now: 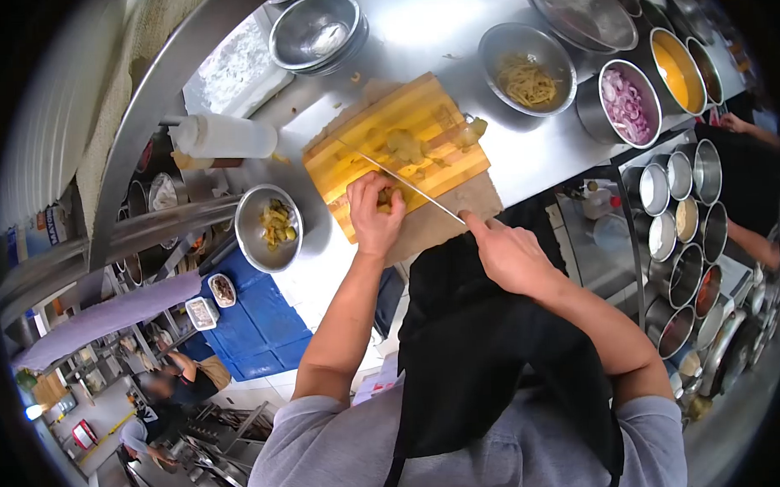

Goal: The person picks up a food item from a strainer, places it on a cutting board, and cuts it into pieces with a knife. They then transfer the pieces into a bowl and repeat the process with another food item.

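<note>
My right hand [512,255] is closed round the handle of a long kitchen knife [416,188], whose blade slants up and left across a wooden cutting board [332,170]. On the near side of the blade, the curled fingers of my left hand [373,214] press a piece of yellow-green vegetable [385,196] to the board. More soft yellow-green pieces [405,146] lie beyond the blade, and another lump [472,132] sits at the board's right edge. A brown cloth [470,211] is spread under the board.
Left of the board, a steel bowl [245,227] holds chopped yellow-green pieces. Another bowl [548,49] with pale strips stands back right, near a pot of sliced red onion [623,106]. A squeeze bottle [232,136] and stacked bowls [314,31] stand left. Other people work at both sides.
</note>
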Demonstrator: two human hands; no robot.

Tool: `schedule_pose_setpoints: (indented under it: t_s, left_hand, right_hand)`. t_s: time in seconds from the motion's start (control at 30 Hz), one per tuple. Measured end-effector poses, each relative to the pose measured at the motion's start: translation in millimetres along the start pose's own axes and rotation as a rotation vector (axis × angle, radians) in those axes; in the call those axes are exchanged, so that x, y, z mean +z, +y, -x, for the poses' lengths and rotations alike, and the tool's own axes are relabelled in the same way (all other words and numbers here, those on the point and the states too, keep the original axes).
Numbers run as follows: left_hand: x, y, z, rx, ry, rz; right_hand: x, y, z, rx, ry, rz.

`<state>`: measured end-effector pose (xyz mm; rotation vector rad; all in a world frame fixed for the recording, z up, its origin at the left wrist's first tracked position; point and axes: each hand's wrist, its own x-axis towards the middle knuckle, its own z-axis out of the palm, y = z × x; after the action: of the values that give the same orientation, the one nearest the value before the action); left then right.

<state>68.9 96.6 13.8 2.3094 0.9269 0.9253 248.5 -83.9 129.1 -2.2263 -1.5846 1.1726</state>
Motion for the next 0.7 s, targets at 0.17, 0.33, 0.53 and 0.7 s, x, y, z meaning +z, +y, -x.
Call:
schedule_pose_setpoints:
  t_s: [0.17,0.33,0.53,0.7]
  left_hand:
    - [8.3,-6.4,5.3,0.017,0.087,0.016]
    - [6.0,-4.8,5.5,0.013,0.046,-0.011]
    - [5.8,-6.5,6.2,0.006,0.025,-0.046]
    - [5.9,-7.5,5.1,-0.005,0.021,-0.033]
  right_hand:
    - [6.3,-7.9,15.8,0.033,-0.033,0.011]
    - [11.7,-9.3,19.3,0.049,-0.017,0.015]
    - [15.3,-9.9,19.9,0.060,-0.019,0.019]
    - [18.0,-9.3,6.5,-0.011,0.043,-0.063]
